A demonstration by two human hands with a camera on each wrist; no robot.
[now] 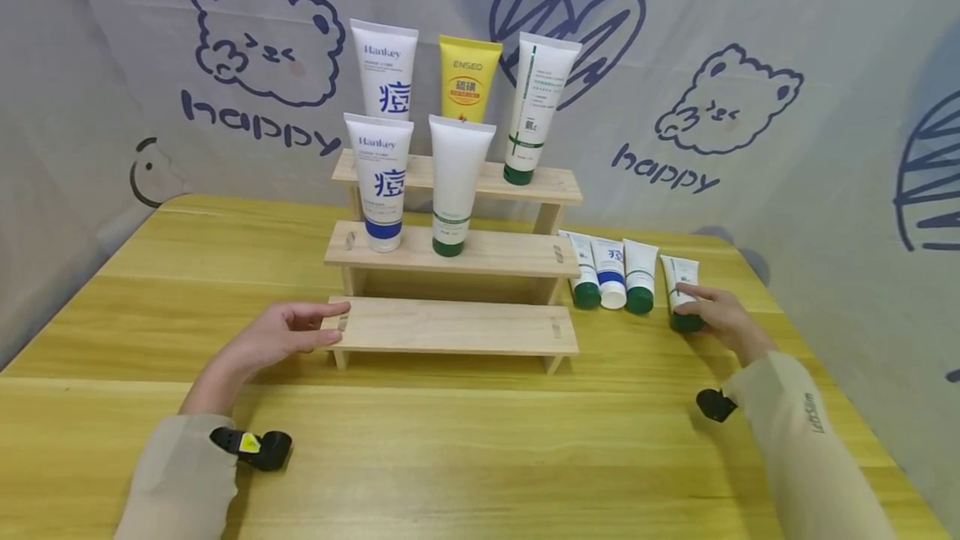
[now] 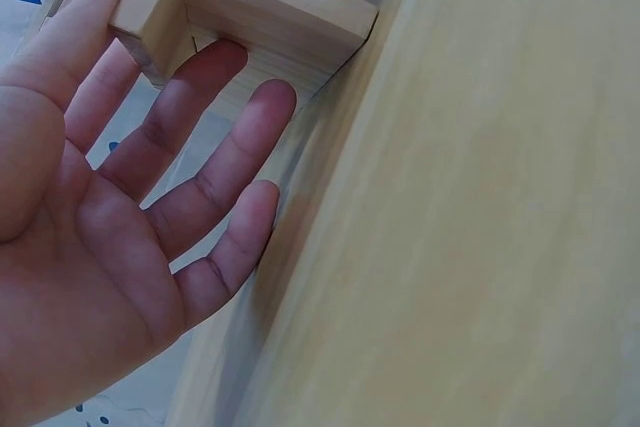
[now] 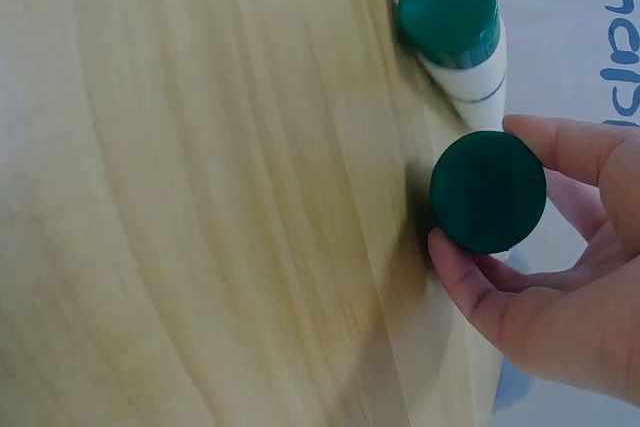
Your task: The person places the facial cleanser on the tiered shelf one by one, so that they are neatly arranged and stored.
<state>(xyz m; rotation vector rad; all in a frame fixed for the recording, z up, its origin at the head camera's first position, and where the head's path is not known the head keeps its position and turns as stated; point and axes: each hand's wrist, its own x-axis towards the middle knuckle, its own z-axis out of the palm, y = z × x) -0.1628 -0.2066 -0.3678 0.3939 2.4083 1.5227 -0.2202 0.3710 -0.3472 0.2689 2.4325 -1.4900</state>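
Note:
My left hand (image 1: pixel 266 344) holds the left end of the lowest step of a three-tier wooden display stand (image 1: pixel 450 325), thumb at the front corner and index finger at the back. In the left wrist view its other fingers (image 2: pixel 225 172) are loosely bent beside and below the wooden end. At the right, my right hand (image 1: pixel 723 319) grips a white squeeze tube (image 1: pixel 681 272) with a green cap (image 3: pixel 488 192), thumb and fingers on either side near the cap. That tube lies at the right end of a row of tubes on the table.
Left of the gripped tube lie a green-capped tube (image 1: pixel 640 273), a blue-banded tube (image 1: pixel 610 269) and another green-capped tube (image 1: pixel 583 273). The middle tier bears a blue-banded tube (image 1: pixel 380 182) and a green-capped one (image 1: pixel 455 182). Three more, including a yellow tube (image 1: pixel 468 77), stand on top.

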